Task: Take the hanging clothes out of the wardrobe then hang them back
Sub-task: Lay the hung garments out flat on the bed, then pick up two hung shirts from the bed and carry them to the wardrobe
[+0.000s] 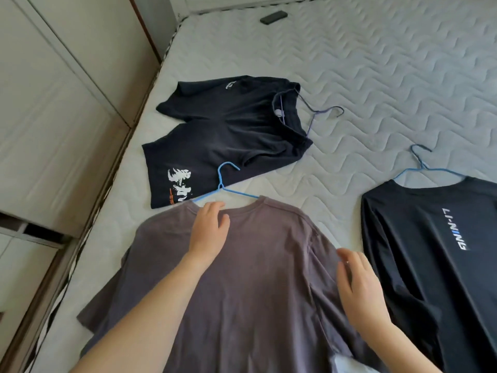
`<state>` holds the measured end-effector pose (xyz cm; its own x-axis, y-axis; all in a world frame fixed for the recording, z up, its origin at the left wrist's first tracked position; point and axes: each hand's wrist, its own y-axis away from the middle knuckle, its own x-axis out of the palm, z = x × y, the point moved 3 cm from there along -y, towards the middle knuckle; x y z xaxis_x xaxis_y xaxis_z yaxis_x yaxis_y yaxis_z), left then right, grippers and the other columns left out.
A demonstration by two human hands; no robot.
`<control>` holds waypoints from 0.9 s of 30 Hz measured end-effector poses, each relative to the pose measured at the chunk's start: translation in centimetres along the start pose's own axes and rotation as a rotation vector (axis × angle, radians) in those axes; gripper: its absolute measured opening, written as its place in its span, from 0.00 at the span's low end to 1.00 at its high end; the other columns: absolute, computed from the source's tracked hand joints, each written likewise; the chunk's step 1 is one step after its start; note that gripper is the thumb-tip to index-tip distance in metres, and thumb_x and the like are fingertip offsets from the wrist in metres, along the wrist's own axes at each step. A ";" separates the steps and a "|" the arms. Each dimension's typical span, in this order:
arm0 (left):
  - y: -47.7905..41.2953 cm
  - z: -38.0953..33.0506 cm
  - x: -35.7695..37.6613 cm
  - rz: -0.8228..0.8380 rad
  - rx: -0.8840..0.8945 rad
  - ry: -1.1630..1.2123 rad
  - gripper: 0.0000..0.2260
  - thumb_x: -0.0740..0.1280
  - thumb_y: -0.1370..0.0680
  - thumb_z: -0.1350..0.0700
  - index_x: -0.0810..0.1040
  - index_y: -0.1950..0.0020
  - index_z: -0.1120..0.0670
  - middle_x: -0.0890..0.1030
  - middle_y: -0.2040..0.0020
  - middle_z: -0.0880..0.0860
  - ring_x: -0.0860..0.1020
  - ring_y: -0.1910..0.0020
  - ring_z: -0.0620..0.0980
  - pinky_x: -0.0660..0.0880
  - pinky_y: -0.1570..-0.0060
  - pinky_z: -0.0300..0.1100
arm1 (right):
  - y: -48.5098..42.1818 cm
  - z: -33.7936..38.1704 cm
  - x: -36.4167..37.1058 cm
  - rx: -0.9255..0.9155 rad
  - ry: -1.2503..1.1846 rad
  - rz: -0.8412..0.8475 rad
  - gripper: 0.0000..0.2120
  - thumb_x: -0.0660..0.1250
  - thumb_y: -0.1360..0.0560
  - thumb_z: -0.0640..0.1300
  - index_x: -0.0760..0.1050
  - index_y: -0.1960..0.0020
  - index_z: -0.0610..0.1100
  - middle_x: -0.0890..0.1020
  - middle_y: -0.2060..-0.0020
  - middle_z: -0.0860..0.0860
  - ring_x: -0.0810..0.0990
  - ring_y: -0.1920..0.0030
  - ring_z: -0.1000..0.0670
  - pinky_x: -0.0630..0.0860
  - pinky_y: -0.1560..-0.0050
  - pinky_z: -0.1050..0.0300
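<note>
We look down on a quilted grey mattress (376, 63) that fills most of the view, with pale wardrobe doors (53, 103) along its left edge; whether anything remains inside the wardrobe we cannot tell.

Three garments lie flat on the mattress, each on its hanger; nearest us is a grey-purple T-shirt (242, 292); to its right, apart from it, a black top lettered LI-NING (430, 265); beyond it, nearer the wardrobe, a pair of dark shorts with a white and orange print (228, 125).

The T-shirt's light-blue hanger (223, 181) pokes from the collar and its hook overlaps the shorts' hem; the black top's blue hanger (422, 168) points up the bed; the shorts' purple hanger (317, 111) sticks out to the right.

Our left hand (208, 232) rests on the T-shirt's collar, fingers loosely extended and gripping nothing; our right hand (360, 286) lies on the T-shirt's right shoulder seam, fingers spread on the cloth, no fold plainly pinched.

A small dark object (273, 16), too small to name, sits near the mattress's far edge.

We judge the taking-out done for these three; none has yet been hung back, so that whole half remains.
</note>
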<state>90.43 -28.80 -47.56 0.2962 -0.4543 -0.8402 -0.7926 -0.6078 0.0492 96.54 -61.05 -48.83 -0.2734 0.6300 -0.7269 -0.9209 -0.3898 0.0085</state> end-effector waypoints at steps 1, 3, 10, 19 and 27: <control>-1.3 0.8 0.0 0.004 -0.012 -0.023 0.16 0.63 0.20 0.58 0.75 0.32 0.58 0.76 0.34 0.54 0.73 0.34 0.54 0.67 0.36 0.43 | -1.0 -0.3 0.9 0.004 0.001 0.001 0.12 0.61 0.21 0.39 0.74 0.38 0.42 0.77 0.45 0.50 0.78 0.47 0.48 0.70 0.49 0.58; -3.8 2.1 0.2 0.012 -0.006 -0.068 0.17 0.61 0.20 0.58 0.74 0.31 0.58 0.75 0.33 0.55 0.73 0.35 0.55 0.69 0.37 0.46 | -3.3 -0.9 2.5 0.002 0.014 -0.021 0.13 0.61 0.21 0.38 0.74 0.37 0.42 0.78 0.43 0.48 0.77 0.45 0.46 0.69 0.49 0.57; -8.4 5.9 1.5 0.044 -0.019 -0.224 0.18 0.60 0.19 0.58 0.71 0.29 0.60 0.74 0.34 0.59 0.70 0.34 0.59 0.68 0.37 0.51 | -8.6 -3.9 6.2 -0.070 0.255 -0.070 0.19 0.59 0.21 0.39 0.71 0.32 0.37 0.73 0.32 0.40 0.72 0.34 0.38 0.69 0.35 0.47; -9.3 7.7 0.8 0.125 0.063 -0.188 0.12 0.55 0.16 0.55 0.68 0.58 0.56 0.74 0.59 0.56 0.71 0.56 0.58 0.65 0.60 0.50 | -8.9 -4.8 7.2 -0.087 0.299 -0.110 0.24 0.54 0.24 0.46 0.71 0.32 0.38 0.73 0.33 0.41 0.70 0.32 0.40 0.67 0.32 0.48; 0.4 2.1 -10.4 0.188 -0.034 0.068 0.13 0.60 0.18 0.53 0.69 0.63 0.52 0.72 0.67 0.53 0.69 0.66 0.52 0.63 0.63 0.46 | -9.1 1.6 0.7 0.387 -0.323 0.099 0.14 0.59 0.20 0.46 0.77 0.40 0.43 0.82 0.48 0.46 0.80 0.43 0.41 0.74 0.44 0.49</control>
<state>85.88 -22.91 -39.93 0.1808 -0.6043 -0.7760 -0.8195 -0.5288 0.2208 104.23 -55.95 -48.32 -0.3799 0.8019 -0.4611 -0.9051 -0.2192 0.3644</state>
